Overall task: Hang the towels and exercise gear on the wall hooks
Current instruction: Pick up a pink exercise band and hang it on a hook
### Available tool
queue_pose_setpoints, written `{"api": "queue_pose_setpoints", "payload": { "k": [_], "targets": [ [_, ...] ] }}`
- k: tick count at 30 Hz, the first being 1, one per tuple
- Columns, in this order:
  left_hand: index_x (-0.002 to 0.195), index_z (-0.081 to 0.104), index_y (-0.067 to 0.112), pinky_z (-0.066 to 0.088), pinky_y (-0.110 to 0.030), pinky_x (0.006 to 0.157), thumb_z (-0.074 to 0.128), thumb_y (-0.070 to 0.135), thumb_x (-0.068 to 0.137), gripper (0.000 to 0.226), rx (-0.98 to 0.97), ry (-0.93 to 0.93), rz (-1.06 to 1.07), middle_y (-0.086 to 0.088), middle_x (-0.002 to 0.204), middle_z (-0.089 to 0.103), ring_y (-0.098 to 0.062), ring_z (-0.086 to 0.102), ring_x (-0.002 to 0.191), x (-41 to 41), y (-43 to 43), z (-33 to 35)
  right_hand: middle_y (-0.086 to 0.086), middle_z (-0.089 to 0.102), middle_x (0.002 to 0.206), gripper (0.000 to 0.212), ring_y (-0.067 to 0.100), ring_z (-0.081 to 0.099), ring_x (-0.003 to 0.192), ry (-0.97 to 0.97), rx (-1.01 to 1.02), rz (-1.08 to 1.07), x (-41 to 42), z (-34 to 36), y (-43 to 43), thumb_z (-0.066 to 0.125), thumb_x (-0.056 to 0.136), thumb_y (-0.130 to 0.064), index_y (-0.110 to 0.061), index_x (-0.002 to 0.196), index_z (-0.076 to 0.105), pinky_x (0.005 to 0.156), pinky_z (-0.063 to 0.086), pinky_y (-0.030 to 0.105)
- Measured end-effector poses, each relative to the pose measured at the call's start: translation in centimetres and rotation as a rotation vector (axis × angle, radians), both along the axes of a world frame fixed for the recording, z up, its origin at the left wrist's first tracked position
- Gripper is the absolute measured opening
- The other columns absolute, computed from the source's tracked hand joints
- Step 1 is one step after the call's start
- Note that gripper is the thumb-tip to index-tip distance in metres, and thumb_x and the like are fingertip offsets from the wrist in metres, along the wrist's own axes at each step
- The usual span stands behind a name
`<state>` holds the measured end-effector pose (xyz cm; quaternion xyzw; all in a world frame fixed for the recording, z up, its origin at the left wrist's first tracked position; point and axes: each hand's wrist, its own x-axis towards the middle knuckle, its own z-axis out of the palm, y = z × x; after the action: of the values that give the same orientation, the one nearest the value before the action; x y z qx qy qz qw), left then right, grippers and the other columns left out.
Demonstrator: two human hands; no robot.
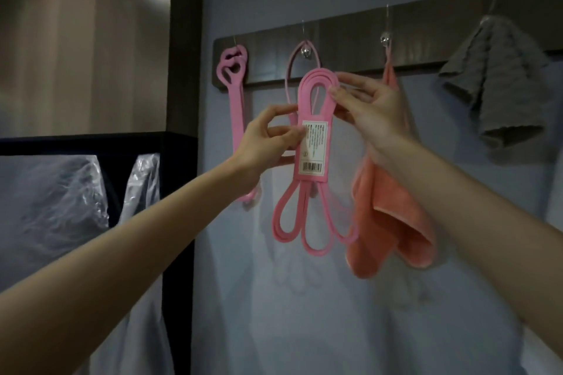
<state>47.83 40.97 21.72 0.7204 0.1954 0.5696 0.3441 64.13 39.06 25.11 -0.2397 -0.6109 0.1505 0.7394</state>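
I'm pinching the coiled pink band [315,149] by its labelled sleeve with my left hand [265,140] and its top loop with my right hand [371,113], holding it upright just below the second hook [305,51], presumably so the loop is lining up for hanging.

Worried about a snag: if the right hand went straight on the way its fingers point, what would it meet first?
Probably the thin pink band already on the clear hook: the right hand, pinching the top loop of the labelled resistance band, points up-left at it. Depth is unclear.
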Motion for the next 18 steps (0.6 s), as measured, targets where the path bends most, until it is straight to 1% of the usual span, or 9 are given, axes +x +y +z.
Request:
{"api": "queue_pose_setpoints", "payload": {
  "k": [3,5,9,12,16,18],
  "targets": [
    [0.106,0.054,0.032,0.059,-0.027,0.068,0.062,0.013,0.089,0.026,0.022,0.020,-0.026,-0.004,0.090,0.073,-0.016,0.071,0.087,-2.1,3.0,1.6,0.006,0.072,0.098,0.029,0.013,0.071,0.085,0.016,0.005,-0.043,-2.1,1.5,2.3,0.069,0.081,-0.007,-0.008,0.109,0.065,0.077,0.057,0.025],
    [0.110,0.053,0.031,0.059,-0.026,0.067,0.061,0.014,0.089,0.028,0.029,0.026,-0.045,-0.004,0.091,0.073,-0.016,0.071,0.088,-3.0,4.6,2.5,0.006,0.072,0.098,0.029,0.013,0.071,0.086,0.009,0.006,-0.066,-3.0,2.5,3.6,0.069,0.081,-0.007,-0.008,0.110,0.066,0.077,0.057,0.025],
    [0.121,0.051,0.025,0.059,-0.026,0.066,0.061,0.015,0.089,0.034,0.051,0.060,-0.075,-0.009,0.099,0.071,-0.018,0.070,0.090,-4.1,7.1,4.6,0.006,0.072,0.101,0.028,0.013,0.070,0.088,0.032,0.029,-0.120,-4.3,4.0,6.0,0.066,0.084,-0.008,-0.009,0.112,0.065,0.079,0.057,0.025],
    [0.122,0.051,0.023,0.058,-0.023,0.062,0.062,0.016,0.089,0.036,0.072,0.049,-0.080,-0.010,0.099,0.070,-0.017,0.070,0.087,-4.4,8.9,5.8,0.006,0.071,0.103,0.028,0.015,0.070,0.091,0.063,0.061,-0.177,-5.2,4.9,8.1,0.064,0.086,-0.010,-0.009,0.114,0.065,0.081,0.058,0.026],
    [0.126,0.052,0.018,0.059,-0.024,0.064,0.062,0.014,0.088,0.040,0.090,0.017,-0.095,-0.010,0.099,0.070,-0.017,0.070,0.086,-4.7,11.4,7.3,0.007,0.070,0.105,0.027,0.013,0.069,0.090,0.082,0.103,-0.200,-6.1,6.5,10.5,0.062,0.087,-0.009,-0.008,0.115,0.063,0.078,0.058,0.023],
    [0.125,0.054,0.017,0.060,-0.025,0.064,0.064,0.013,0.087,0.040,0.107,-0.002,-0.112,-0.009,0.099,0.070,-0.017,0.070,0.084,-4.8,12.7,8.0,0.006,0.070,0.105,0.027,0.013,0.069,0.091,0.078,0.117,-0.205,-6.2,6.9,11.9,0.061,0.088,-0.010,-0.009,0.115,0.063,0.077,0.058,0.023]
  ]
}}
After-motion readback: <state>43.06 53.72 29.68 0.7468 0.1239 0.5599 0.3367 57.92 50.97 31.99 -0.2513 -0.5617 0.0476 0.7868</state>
